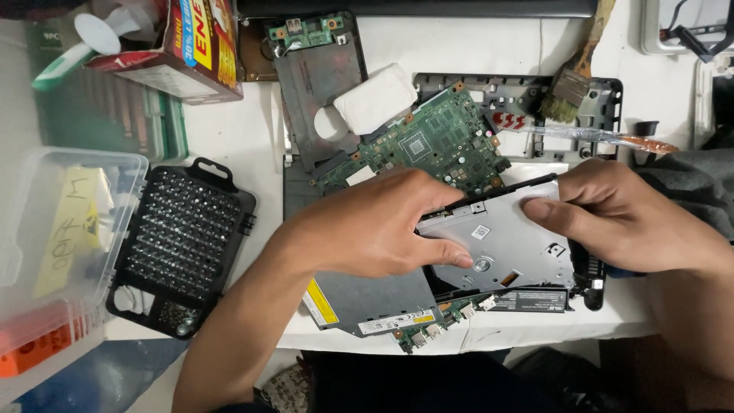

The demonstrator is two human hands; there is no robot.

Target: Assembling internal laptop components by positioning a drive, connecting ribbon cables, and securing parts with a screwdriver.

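My left hand (375, 226) grips the left edge of a silver optical drive (508, 248), thumb pressed on its top plate near the spindle hole. From the right, my right hand (615, 214) pinches the drive's far right edge. The drive sits tilted over a grey drive casing (367, 298) with a yellow label. A green motherboard (432, 141) lies just behind both hands, partly hidden by my left hand.
A black screwdriver bit set (180, 245) lies open at left beside a translucent plastic box (53, 245). A black laptop frame (604, 103), a brush (573, 84), a white cloth pad (375, 98) and a red carton (191, 46) sit at the back.
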